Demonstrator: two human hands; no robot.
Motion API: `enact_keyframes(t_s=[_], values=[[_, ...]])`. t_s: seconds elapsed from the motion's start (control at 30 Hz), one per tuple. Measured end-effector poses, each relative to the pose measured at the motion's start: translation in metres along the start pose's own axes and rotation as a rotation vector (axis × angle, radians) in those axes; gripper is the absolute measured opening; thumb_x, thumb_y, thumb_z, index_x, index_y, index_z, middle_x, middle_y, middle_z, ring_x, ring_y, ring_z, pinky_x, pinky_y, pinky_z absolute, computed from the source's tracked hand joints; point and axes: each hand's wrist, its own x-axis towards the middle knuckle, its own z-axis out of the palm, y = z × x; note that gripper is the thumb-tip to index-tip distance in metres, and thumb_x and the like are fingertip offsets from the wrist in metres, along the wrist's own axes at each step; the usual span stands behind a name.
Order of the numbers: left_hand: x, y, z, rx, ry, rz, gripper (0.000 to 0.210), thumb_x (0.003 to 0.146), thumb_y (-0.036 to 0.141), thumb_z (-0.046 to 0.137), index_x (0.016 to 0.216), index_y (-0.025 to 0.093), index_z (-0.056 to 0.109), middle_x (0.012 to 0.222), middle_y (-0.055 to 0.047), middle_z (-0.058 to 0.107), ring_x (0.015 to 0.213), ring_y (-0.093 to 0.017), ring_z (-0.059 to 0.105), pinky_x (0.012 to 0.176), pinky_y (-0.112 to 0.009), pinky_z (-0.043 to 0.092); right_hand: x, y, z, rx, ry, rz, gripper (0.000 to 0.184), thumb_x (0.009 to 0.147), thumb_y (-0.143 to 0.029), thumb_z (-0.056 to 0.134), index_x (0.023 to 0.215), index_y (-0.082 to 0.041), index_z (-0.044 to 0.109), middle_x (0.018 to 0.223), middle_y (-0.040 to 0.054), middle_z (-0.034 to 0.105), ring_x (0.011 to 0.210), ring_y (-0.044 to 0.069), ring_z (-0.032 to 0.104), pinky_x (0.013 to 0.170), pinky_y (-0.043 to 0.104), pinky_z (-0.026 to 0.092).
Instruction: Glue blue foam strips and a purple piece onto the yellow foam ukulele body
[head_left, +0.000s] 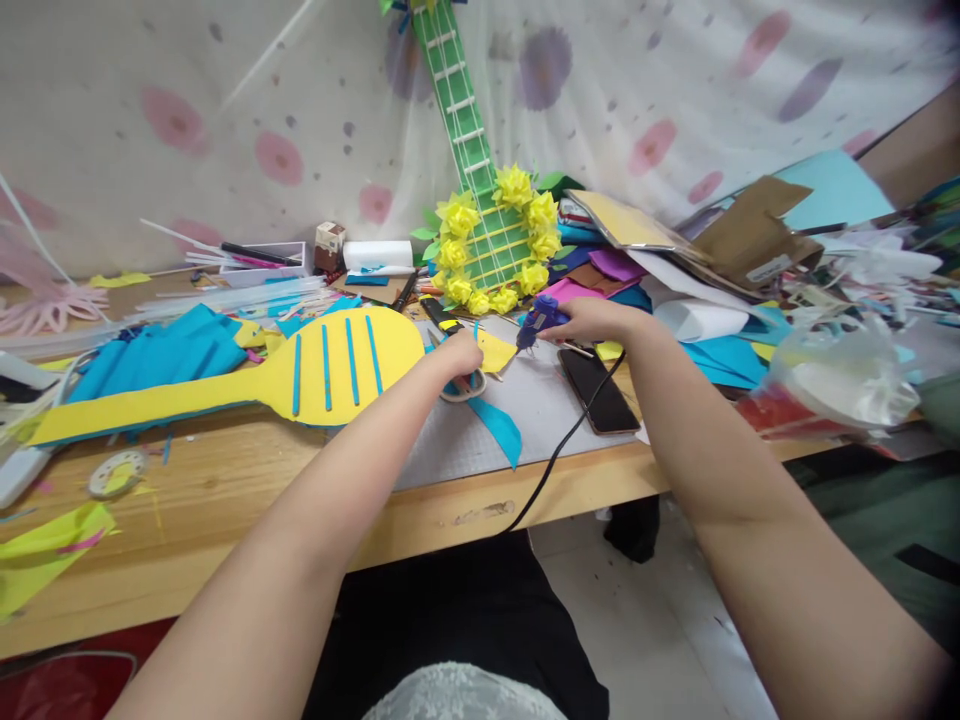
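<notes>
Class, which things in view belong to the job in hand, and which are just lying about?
Likely in the job:
blue glue gun, held in the right hand
yellow piece by its nozzle
scissors at the left hand; whether gripped is unclear

Apparently lying about:
phone
tape roll
plastic bag

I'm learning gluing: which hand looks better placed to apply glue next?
Probably the right hand: it grips the blue glue gun beside the yellow piece; the left hand is apart from the gun.

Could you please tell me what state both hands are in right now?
Left hand: grip hidden, cannot be told.
Right hand: closed, holding the glue gun.
</notes>
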Motion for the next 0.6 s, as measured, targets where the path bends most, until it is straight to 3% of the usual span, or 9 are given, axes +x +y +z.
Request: enact_keyframes(t_s=[0.07,0.17,0.3,0.37,0.43,0.6], values=[[-0.004,0.002,-0.002,0.126,-0.076,-0.079,0.018,0.062,0.007,0.061,0.079,0.010,0.057,0.053,-0.014,0.061,0.055,-0.030,0.063,0.056,-0.041,0.048,-0.006,0.003,-0.006,0.070,0.098,0.006,0.038,0.063,-0.051,0.068,0.079,-0.016,0.066,0.065,0.0036,0.064,0.058,0.014,0.057,0.056,0.026,0.040],[-0.007,0.005,-0.004,0.273,-0.152,-0.121,0.034,0.071,0.013,0.056,0.104,0.006,0.050,0.066,-0.016,0.064,0.052,-0.026,0.062,0.053,-0.037,0.048,-0.015,0.005,-0.006,0.358,0.320,-0.032,0.045,0.064,-0.057,0.065,0.079,-0.015,0.064,0.062,0.0033,0.061,0.053,0.012,0.054,0.050,0.024,0.040],[-0.008,0.004,-0.005,0.326,-0.149,-0.104,0.042,0.074,0.017,0.054,0.114,0.007,0.043,0.075,-0.018,0.065,0.049,-0.022,0.060,0.050,-0.033,0.046,-0.006,0.002,0.011,0.864,0.702,-0.116,0.049,0.072,-0.063,0.054,0.080,-0.015,0.061,0.065,0.0043,0.061,0.048,0.011,0.051,0.042,0.024,0.039],[-0.006,0.001,-0.005,0.333,-0.133,-0.062,0.040,0.074,0.018,0.055,0.112,0.010,0.043,0.073,-0.015,0.065,0.048,-0.022,0.060,0.050,-0.032,0.046,0.006,-0.001,0.023,1.048,0.815,-0.140,0.048,0.074,-0.064,0.049,0.082,-0.017,0.059,0.071,0.0047,0.063,0.050,0.011,0.053,0.042,0.024,0.040],[-0.005,-0.003,-0.007,0.310,-0.100,0.001,0.033,0.074,0.019,0.055,0.105,0.013,0.046,0.067,-0.010,0.064,0.047,-0.021,0.059,0.051,-0.032,0.046,0.017,-0.007,0.035,1.176,0.826,-0.130,0.047,0.072,-0.064,0.051,0.082,-0.018,0.057,0.073,0.0043,0.063,0.050,0.010,0.053,0.041,0.023,0.040],[-0.009,-0.002,-0.023,-0.003,0.003,0.073,0.014,0.077,0.019,0.053,0.088,0.019,0.045,0.060,0.000,0.058,0.048,-0.016,0.058,0.055,-0.032,0.049,0.026,-0.030,0.069,1.325,0.648,-0.109,0.049,0.064,-0.066,0.057,0.076,-0.019,0.052,0.069,0.0012,0.061,0.045,0.006,0.046,0.040,0.020,0.037]])
